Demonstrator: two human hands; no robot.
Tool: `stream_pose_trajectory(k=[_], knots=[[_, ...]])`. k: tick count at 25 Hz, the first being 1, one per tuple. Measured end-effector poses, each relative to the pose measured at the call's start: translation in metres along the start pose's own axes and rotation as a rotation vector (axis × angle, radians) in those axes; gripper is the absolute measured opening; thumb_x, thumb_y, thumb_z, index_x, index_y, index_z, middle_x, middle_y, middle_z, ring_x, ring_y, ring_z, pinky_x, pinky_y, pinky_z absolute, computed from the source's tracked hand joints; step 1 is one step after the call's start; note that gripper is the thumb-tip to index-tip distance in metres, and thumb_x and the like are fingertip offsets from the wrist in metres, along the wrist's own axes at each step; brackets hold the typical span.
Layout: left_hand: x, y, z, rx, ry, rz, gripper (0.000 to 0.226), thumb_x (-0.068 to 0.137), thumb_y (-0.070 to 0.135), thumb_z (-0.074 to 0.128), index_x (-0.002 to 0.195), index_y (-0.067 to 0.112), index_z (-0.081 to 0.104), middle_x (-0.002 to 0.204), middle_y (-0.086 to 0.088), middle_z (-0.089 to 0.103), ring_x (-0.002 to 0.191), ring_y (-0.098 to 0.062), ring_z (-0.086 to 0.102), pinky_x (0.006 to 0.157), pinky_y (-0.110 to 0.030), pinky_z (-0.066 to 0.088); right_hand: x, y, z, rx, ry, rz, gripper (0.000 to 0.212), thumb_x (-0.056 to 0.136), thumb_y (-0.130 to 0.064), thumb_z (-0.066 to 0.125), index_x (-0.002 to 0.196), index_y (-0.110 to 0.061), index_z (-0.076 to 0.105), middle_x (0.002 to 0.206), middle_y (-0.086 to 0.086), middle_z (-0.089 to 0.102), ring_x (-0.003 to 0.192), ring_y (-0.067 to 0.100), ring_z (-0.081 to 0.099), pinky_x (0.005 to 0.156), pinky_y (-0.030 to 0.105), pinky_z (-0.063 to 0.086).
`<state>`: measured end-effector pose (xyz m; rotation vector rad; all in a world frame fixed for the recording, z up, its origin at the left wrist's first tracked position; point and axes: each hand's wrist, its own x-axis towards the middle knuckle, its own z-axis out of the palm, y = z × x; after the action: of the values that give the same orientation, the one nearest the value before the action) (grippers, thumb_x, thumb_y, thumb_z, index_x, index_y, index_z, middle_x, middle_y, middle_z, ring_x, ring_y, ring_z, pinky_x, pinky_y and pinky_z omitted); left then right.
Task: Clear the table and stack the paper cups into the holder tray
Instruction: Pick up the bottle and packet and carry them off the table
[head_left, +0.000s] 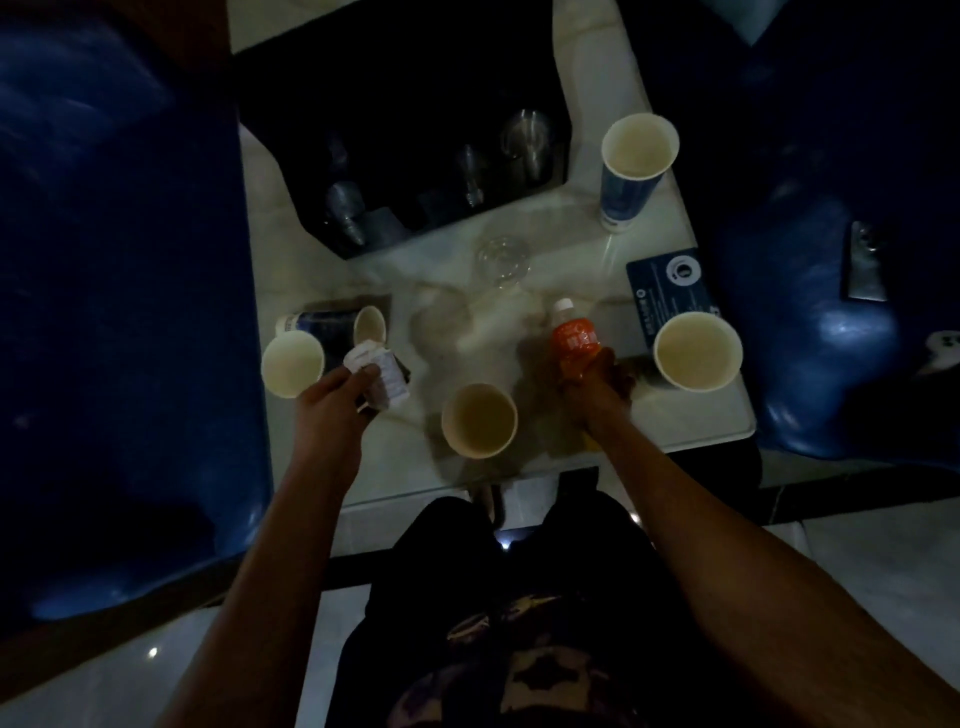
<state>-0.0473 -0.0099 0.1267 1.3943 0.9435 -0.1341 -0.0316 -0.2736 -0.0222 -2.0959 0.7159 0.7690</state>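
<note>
Several paper cups stand upright on the pale table (571, 249): one at the near middle (479, 420), one at the left edge (292, 365), one at the right (697, 351), and a tall blue one at the far right (636, 161). Another blue cup (332, 325) lies on its side at the left. My left hand (337, 400) is shut on a white crumpled packet (382, 376). My right hand (597, 382) grips an orange bottle (574, 338) with a white cap. The black holder tray (405, 130) sits at the far middle.
The tray holds several glass or metal tumblers (527, 140). A clear glass (503, 260) stands just in front of it. A blue card (670, 296) lies at the right. Blue seats flank the table on the left (119, 312) and on the right (831, 312).
</note>
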Motion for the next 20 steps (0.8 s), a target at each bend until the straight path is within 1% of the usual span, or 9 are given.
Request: stream_pose_trajectory(k=[2,5,7,9,11,14,16,18,20], knots=[[-0.001,-0.01,-0.017,0.032,-0.007,0.002,0.015,0.092,0.003,0.056,0.091,0.009,0.069,0.096,-0.014,0.071,0.097,-0.029,0.067,0.087,-0.039,0.054,-0.003,-0.002,0.009,-0.032,0.086,0.034,0.08,0.093,-0.043,0.055,0.153,-0.009,0.015,0.148,0.027,0.032,0.136,0.044,0.034,0.11,0.051,0.03],[0.005,-0.019,-0.039,0.089,-0.053,0.001,0.016,0.093,0.006,0.057,0.093,0.015,0.071,0.092,-0.007,0.075,0.09,-0.023,0.071,0.087,-0.038,0.056,-0.012,-0.001,0.031,-0.058,0.184,0.074,0.086,0.086,-0.06,0.056,0.146,-0.009,0.023,0.136,0.024,0.044,0.125,0.044,0.045,0.102,0.053,0.038],[0.017,-0.025,-0.055,0.127,-0.15,0.014,0.016,0.094,0.008,0.057,0.095,0.016,0.071,0.085,-0.002,0.078,0.083,-0.018,0.073,0.079,-0.034,0.059,-0.025,0.001,0.047,-0.055,0.246,0.1,0.078,0.086,-0.054,0.059,0.142,-0.008,0.027,0.132,0.023,0.047,0.122,0.044,0.047,0.099,0.053,0.04],[0.03,-0.032,-0.07,0.167,-0.242,0.011,0.017,0.094,0.008,0.058,0.102,0.011,0.072,0.089,-0.006,0.078,0.085,-0.022,0.074,0.076,-0.034,0.061,-0.04,0.008,0.066,-0.046,0.313,0.135,0.072,0.087,-0.042,0.061,0.141,-0.007,0.028,0.131,0.024,0.047,0.122,0.045,0.046,0.099,0.054,0.041],[0.041,-0.041,-0.082,0.193,-0.307,-0.009,0.022,0.093,0.009,0.059,0.111,0.005,0.071,0.101,-0.015,0.075,0.093,-0.028,0.073,0.081,-0.04,0.06,-0.058,0.019,0.081,-0.012,0.351,0.149,0.067,0.086,-0.033,0.062,0.139,-0.006,0.03,0.129,0.025,0.047,0.121,0.046,0.046,0.097,0.055,0.043],[0.05,-0.056,-0.094,0.275,-0.385,-0.063,0.018,0.094,0.01,0.059,0.103,0.012,0.073,0.109,-0.015,0.073,0.102,-0.031,0.069,0.09,-0.046,0.056,-0.091,0.042,0.099,0.021,0.364,0.139,0.06,0.083,-0.023,0.066,0.131,-0.004,0.037,0.125,0.028,0.05,0.116,0.048,0.049,0.092,0.053,0.044],[0.05,-0.069,-0.097,0.387,-0.421,-0.082,0.013,0.092,0.012,0.061,0.097,0.014,0.072,0.106,-0.015,0.073,0.099,-0.029,0.07,0.091,-0.046,0.055,-0.114,0.058,0.106,0.071,0.373,0.179,0.059,0.083,-0.026,0.067,0.132,-0.007,0.041,0.126,0.027,0.052,0.115,0.047,0.051,0.092,0.051,0.046],[0.048,-0.086,-0.097,0.542,-0.47,-0.079,0.016,0.087,0.018,0.066,0.097,0.006,0.069,0.101,-0.019,0.073,0.096,-0.032,0.07,0.088,-0.045,0.055,-0.132,0.075,0.111,0.103,0.387,0.236,0.065,0.082,-0.033,0.07,0.135,-0.011,0.041,0.129,0.024,0.053,0.117,0.045,0.052,0.094,0.052,0.047],[0.04,-0.104,-0.089,0.705,-0.578,-0.078,0.028,0.078,0.027,0.068,0.09,0.001,0.065,0.091,-0.017,0.071,0.083,-0.026,0.071,0.075,-0.037,0.054,-0.148,0.094,0.115,0.122,0.381,0.282,0.071,0.079,-0.035,0.074,0.136,-0.012,0.039,0.128,0.024,0.054,0.116,0.045,0.053,0.096,0.054,0.048]])
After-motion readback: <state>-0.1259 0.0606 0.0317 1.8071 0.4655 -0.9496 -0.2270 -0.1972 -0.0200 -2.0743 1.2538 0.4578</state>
